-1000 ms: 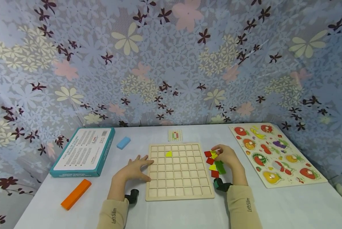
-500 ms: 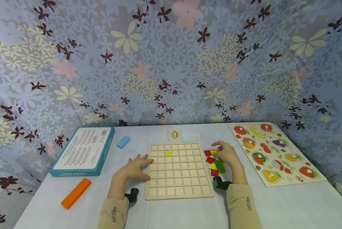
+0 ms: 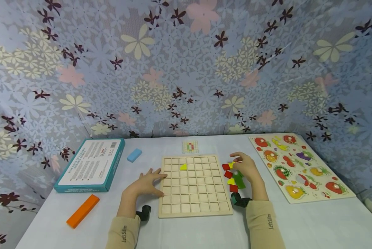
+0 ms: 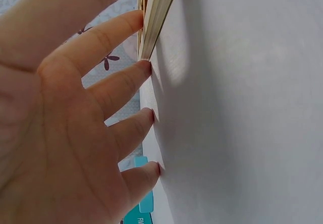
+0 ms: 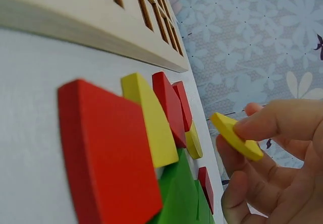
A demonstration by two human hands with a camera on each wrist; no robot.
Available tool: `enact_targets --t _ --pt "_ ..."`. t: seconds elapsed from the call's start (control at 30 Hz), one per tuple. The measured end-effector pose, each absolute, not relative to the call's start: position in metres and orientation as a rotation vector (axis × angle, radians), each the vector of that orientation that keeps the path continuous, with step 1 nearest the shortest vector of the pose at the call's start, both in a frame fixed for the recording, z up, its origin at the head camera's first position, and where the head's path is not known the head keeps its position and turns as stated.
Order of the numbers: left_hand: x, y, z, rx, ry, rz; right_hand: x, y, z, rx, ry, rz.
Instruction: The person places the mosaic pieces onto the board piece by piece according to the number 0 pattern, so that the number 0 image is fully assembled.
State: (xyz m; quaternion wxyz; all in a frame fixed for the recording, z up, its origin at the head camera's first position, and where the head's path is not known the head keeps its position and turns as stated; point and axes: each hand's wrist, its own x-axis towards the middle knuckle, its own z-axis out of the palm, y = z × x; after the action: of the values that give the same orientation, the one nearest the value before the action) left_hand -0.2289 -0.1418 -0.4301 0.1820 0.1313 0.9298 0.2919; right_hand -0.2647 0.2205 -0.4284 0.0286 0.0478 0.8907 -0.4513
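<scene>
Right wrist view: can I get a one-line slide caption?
Right hand pinching a yellow piece, with red, yellow and green pieces lying beside a wooden grid board.

Red pcs point(image 3: 225, 167) btwn R fingers point(image 5: 287, 118), board point(image 3: 194, 189)

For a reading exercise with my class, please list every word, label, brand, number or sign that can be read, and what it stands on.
"Let's Slim": left sleeve.
"Let's Slim": right sleeve.
"FIVE SETS OF COLUMN": box top; the heading's next line is too blurred.
"FIV": box side, left wrist view, cut off by the picture's edge.
Too small or blurred: the box's small print and any digits at its barcode.
</scene>
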Motion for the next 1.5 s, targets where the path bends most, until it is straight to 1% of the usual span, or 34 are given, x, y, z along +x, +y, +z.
enact_targets --t 0.33,0.57,1.03,1.5 --pt "-0.228 -0.142 -0.43 0.377 2.631 0.829 -0.265 0.218 -0.429 0.102 2.712 -1.53" --pt "-0.228 -0.142 -0.43 0.38 2.632 0.832 -0.266 0.216 -0.428 0.119 2.637 -1.616" --pt "-0.228 -0.142 -0.431 0.358 2.623 0.817 -0.267 0.211 -0.427 0.108 2.656 -1.611" --pt "-0.229 -0.142 -0.431 0.352 2.625 0.812 -0.264 0.199 -0.422 0.212 2.668 -1.624"
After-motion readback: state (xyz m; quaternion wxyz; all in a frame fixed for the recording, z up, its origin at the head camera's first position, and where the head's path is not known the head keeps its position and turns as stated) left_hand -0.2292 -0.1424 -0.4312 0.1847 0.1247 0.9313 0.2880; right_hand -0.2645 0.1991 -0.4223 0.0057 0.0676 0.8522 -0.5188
